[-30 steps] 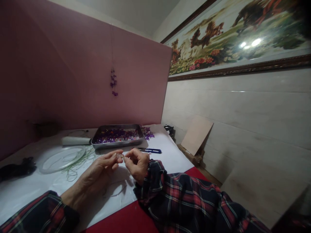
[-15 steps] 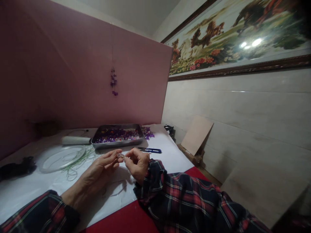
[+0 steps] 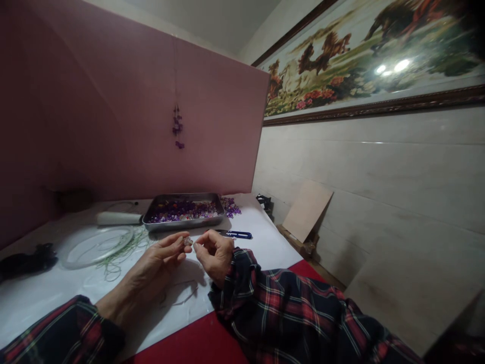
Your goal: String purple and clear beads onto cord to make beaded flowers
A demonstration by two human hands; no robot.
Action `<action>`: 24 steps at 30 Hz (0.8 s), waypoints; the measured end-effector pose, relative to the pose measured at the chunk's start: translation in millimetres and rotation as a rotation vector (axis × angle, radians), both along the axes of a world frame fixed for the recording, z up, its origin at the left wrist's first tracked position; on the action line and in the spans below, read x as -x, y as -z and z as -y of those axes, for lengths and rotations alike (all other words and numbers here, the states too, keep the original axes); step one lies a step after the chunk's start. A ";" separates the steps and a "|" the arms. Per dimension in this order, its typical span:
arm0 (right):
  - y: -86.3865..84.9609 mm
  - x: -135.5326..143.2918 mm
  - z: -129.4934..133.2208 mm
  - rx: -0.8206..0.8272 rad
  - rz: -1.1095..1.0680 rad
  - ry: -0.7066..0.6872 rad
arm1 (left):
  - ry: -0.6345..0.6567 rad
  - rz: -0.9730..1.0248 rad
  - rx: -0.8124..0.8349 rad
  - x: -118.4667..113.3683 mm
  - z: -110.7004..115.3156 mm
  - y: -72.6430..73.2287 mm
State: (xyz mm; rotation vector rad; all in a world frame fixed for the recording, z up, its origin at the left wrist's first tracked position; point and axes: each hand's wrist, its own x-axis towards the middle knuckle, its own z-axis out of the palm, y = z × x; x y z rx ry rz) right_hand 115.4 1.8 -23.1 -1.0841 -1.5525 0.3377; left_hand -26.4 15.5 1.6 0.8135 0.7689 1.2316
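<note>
My left hand (image 3: 162,258) pinches a small clear bead (image 3: 187,241) between thumb and fingertips. Just to its right, my right hand (image 3: 215,253) is closed in a pinch, its fingertips a short gap from the bead. Whatever those fingertips hold is too small to make out. A thin pale cord (image 3: 185,298) lies on the white sheet below the hands. Behind them stands a metal tray (image 3: 184,225) of purple, pink and clear beads (image 3: 182,211). Blue-handled thread snips (image 3: 238,234) lie beyond my right hand.
Loose purple beads (image 3: 230,206) lie right of the tray. To the left are a white roll (image 3: 119,219), a coil of clear line (image 3: 76,263), tangled green thread (image 3: 121,255) and a black object (image 3: 28,262). A purple bead strand (image 3: 177,126) hangs on the pink panel (image 3: 220,126).
My right fingertips have drawn slightly away from the clear bead, leaving a small gap. The bead stays in my left fingers and shows more fully.
</note>
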 end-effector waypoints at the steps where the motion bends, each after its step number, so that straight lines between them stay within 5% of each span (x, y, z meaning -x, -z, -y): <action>1: 0.3 0.0 -0.3 0.001 -0.003 -0.002 | 0.006 0.001 -0.003 0.2 -0.2 0.0; 24: 0.7 -0.4 -0.9 0.043 -0.042 -0.028 | -0.031 -0.015 0.004 -2.5 4.1 -4.3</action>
